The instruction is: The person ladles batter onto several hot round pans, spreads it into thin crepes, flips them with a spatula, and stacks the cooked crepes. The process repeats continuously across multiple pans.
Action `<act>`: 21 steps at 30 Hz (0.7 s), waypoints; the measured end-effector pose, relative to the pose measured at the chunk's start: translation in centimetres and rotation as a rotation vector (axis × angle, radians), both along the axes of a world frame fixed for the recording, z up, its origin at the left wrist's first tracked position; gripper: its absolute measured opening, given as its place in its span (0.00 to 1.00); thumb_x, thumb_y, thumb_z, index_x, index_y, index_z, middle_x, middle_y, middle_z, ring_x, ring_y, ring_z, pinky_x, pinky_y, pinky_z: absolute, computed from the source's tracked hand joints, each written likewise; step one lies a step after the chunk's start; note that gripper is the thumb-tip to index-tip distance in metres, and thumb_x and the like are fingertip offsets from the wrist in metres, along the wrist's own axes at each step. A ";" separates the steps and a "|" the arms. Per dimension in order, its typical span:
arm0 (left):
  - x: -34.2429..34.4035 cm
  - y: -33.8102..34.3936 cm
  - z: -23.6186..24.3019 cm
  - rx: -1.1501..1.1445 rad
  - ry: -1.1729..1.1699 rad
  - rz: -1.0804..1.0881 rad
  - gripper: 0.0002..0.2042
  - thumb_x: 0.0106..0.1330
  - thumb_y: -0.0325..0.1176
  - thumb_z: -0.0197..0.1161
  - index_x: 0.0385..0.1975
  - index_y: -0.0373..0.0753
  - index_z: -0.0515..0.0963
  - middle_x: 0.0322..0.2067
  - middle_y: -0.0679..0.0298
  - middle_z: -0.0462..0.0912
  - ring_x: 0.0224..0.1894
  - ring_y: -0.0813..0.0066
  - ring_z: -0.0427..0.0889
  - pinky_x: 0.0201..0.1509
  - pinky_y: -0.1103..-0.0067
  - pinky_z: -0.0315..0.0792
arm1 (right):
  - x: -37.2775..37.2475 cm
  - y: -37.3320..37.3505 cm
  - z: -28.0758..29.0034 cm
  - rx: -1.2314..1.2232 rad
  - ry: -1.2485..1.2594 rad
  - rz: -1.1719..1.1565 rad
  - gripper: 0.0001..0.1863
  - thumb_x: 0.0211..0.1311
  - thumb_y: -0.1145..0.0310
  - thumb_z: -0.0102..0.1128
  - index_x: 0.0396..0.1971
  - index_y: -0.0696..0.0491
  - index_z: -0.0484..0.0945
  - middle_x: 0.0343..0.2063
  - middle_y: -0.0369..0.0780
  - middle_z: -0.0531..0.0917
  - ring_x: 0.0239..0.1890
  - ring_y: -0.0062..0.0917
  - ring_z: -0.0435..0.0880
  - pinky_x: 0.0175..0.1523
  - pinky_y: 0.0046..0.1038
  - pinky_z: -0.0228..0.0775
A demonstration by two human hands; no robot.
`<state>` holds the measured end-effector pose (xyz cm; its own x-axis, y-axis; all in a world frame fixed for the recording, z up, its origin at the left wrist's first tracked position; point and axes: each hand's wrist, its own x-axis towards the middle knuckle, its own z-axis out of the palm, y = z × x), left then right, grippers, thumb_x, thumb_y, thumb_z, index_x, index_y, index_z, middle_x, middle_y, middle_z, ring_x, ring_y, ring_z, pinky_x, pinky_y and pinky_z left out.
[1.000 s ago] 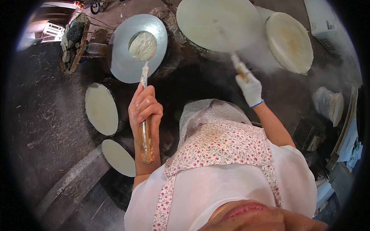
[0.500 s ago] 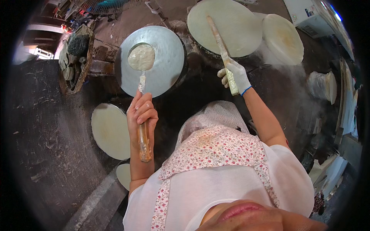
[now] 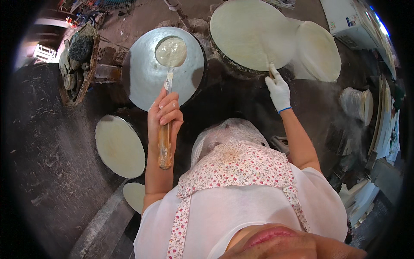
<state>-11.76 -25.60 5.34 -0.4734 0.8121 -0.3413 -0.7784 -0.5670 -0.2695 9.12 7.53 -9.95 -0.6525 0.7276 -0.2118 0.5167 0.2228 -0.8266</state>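
My bare left hand is closed round the long handle of a ladle, whose round cup of pale batter is over a silvery round griddle. My right hand, in a white glove with a blue cuff, is closed on a thin wooden stick at the lower edge of a large pale round sheet on the upper right griddle; steam partly hides the stick's far part. A thicker pale round stack lies to the right of that sheet.
Two pale rounds sit at the lower left. A crusted container with gloves and dark items is at the upper left. A wrapped roll, leaning boards and a white appliance are on the right.
The ladle and left hand have risen slightly. The stick, which lay long across the large sheet half a second ago, now mostly disappears in steam, with the right hand a little farther right.
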 end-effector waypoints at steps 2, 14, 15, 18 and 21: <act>-0.5 0.7 -0.2 -0.042 -0.011 -0.009 0.15 0.87 0.35 0.39 0.37 0.34 0.65 0.24 0.67 0.65 0.14 0.84 0.64 0.15 0.85 0.68 | 0.2 0.3 -1.8 0.394 -0.154 0.164 0.34 0.69 0.59 0.63 0.75 0.34 0.68 0.42 0.43 0.90 0.37 0.37 0.90 0.43 0.37 0.80; -4.6 3.1 -7.4 -0.626 0.334 -0.070 0.14 0.85 0.41 0.50 0.39 0.38 0.72 0.17 0.73 0.58 0.15 0.86 0.58 0.19 0.86 0.64 | -3.5 -6.1 1.0 0.106 0.016 0.311 0.34 0.69 0.61 0.65 0.75 0.43 0.70 0.59 0.46 0.84 0.55 0.32 0.87 0.59 0.30 0.76; -4.3 4.4 -7.6 -0.732 0.428 -0.066 0.12 0.85 0.41 0.51 0.47 0.38 0.75 0.17 0.73 0.59 0.15 0.86 0.60 0.20 0.86 0.65 | -3.8 -7.0 0.0 0.037 0.202 0.299 0.33 0.71 0.65 0.65 0.75 0.49 0.69 0.66 0.44 0.81 0.61 0.26 0.84 0.64 0.27 0.73; -2.9 6.9 -10.2 -1.120 0.772 -0.064 0.18 0.84 0.41 0.52 0.68 0.44 0.73 0.18 0.73 0.65 0.17 0.86 0.66 0.21 0.85 0.66 | -5.0 -10.0 0.4 -0.348 0.084 0.177 0.32 0.75 0.69 0.61 0.77 0.53 0.66 0.48 0.35 0.84 0.42 0.14 0.78 0.49 0.19 0.72; -3.5 6.5 -15.4 -1.584 1.256 -0.068 0.22 0.81 0.39 0.54 0.73 0.50 0.72 0.20 0.59 0.80 0.20 0.66 0.78 0.27 0.72 0.74 | -6.2 -12.6 0.5 -0.508 0.127 0.096 0.31 0.76 0.69 0.58 0.77 0.50 0.66 0.27 0.26 0.71 0.25 0.09 0.63 0.30 0.17 0.62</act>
